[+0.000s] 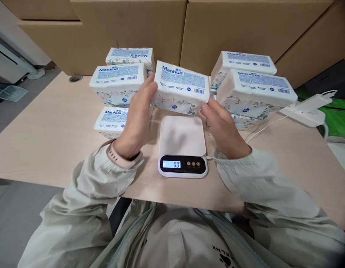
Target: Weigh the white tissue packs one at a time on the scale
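Between my two hands a white and blue tissue pack (182, 87) is held up, slightly tilted, above the far end of a white scale (182, 136). My left hand (139, 115) grips the pack's left end, and my right hand (224, 126) grips its lower right corner. The scale's plate bears nothing and its display reads 0.0. Several similar packs are stacked at the left, with one pack (119, 80) beside my left hand. More packs are piled at the right, where the top front pack (257, 91) sits beyond my right hand.
Large cardboard boxes (133, 29) line the back of the wooden table (49, 141). A white power strip (306, 109) with cables lies at the right, near a green bag (335, 115). One cable runs to the scale's right side. A round hole (75, 78) is at the back left.
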Demonstrator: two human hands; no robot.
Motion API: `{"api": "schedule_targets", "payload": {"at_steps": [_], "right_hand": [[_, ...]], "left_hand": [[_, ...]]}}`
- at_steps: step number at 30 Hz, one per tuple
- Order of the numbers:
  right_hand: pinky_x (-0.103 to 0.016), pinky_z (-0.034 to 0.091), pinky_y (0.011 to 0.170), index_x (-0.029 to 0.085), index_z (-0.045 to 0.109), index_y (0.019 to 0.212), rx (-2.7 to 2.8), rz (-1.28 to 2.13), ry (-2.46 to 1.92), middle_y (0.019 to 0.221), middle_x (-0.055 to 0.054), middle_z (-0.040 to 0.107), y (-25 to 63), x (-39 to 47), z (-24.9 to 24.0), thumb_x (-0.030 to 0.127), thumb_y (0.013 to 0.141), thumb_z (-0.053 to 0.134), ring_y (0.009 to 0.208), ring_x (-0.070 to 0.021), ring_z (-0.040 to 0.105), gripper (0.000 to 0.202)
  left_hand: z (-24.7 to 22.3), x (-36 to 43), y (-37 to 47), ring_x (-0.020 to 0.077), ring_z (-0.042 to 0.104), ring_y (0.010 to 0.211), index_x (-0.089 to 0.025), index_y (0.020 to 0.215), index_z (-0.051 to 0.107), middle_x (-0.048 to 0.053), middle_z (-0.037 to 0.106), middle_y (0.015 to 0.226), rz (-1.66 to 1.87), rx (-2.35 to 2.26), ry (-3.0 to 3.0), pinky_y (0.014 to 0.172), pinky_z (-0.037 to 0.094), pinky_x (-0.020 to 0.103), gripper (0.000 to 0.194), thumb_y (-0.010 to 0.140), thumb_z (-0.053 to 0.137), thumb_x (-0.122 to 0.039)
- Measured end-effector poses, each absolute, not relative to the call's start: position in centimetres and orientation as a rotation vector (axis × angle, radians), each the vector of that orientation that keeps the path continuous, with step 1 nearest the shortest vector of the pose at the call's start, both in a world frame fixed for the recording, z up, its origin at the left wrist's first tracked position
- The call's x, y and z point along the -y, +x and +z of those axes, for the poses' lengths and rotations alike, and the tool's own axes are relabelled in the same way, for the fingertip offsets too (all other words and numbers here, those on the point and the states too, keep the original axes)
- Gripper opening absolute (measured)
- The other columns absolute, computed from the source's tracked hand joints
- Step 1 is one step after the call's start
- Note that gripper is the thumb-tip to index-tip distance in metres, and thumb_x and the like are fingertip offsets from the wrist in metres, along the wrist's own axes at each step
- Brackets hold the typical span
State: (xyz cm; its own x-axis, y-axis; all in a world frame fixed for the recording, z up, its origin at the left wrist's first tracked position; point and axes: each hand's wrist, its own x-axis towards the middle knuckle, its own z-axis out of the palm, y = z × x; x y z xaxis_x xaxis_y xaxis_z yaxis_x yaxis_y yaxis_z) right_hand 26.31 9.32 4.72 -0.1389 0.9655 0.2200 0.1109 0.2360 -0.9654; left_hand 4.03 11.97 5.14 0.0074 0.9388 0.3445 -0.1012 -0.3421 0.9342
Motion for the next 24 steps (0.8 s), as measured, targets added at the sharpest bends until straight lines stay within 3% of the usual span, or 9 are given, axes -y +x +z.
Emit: {"api": "schedule_targets", "payload": {"at_steps": [4, 7, 13, 19, 24], "right_hand": [[-0.059, 0.037, 0.141, 0.039, 0.062, 0.156, 1.669, 0.937, -1.043, 0.171, 0.004, 0.059, 27.3, -4.8, 7.8, 0.049, 0.110, 0.059, 0.168, -0.0287, 0.044, 0.047], [-0.062, 0.040, 0.139, 0.042, 0.058, 0.161, 1.659, 0.930, -1.143, 0.173, 0.003, 0.056, 28.7, -2.4, 6.5, 0.048, 0.109, 0.062, 0.163, -0.0315, 0.052, 0.053], [-0.063, 0.047, 0.134, 0.044, 0.055, 0.164, 1.559, 0.992, -1.298, 0.168, 0.000, 0.063, 30.4, -0.1, 1.6, 0.048, 0.106, 0.069, 0.152, -0.0322, 0.064, 0.059], [-0.061, 0.049, 0.133, 0.038, 0.064, 0.157, 1.391, 0.679, -1.134, 0.158, -0.001, 0.071, 30.5, -0.1, -1.4, 0.040, 0.110, 0.063, 0.148, -0.0303, 0.067, 0.047], [-0.063, 0.046, 0.133, 0.037, 0.071, 0.149, 1.255, 0.732, -1.130, 0.151, -0.002, 0.076, 30.6, -0.2, -1.7, 0.046, 0.111, 0.059, 0.146, -0.0320, 0.068, 0.040]], "left_hand": [[6.2, -6.6, 2.7, 0.0330, 0.018, 0.177, -0.040, 0.163, 0.056, -0.009, 0.046, 0.177, 1.426, -0.931, 1.445, 0.149, 0.019, 0.057, 0.057, 0.112, 0.054, -0.064], [5.4, -3.2, 2.7, 0.0341, 0.025, 0.175, -0.040, 0.160, 0.061, -0.008, 0.045, 0.178, 1.335, -0.904, 1.446, 0.148, 0.023, 0.058, 0.051, 0.110, 0.062, -0.054], [1.6, -0.8, 2.8, 0.0306, 0.035, 0.172, -0.043, 0.164, 0.058, -0.007, 0.048, 0.177, 1.262, -0.916, 1.365, 0.145, 0.032, 0.055, 0.052, 0.112, 0.061, -0.042], [-0.5, -1.1, 1.9, 0.0280, 0.033, 0.172, -0.044, 0.166, 0.055, -0.008, 0.043, 0.179, 1.401, -0.968, 1.400, 0.144, 0.032, 0.047, 0.052, 0.114, 0.055, -0.046], [-1.1, -1.3, 1.2, 0.0266, 0.028, 0.174, -0.045, 0.167, 0.053, -0.011, 0.041, 0.180, 1.371, -0.932, 1.397, 0.145, 0.030, 0.046, 0.052, 0.116, 0.044, -0.051]]}}
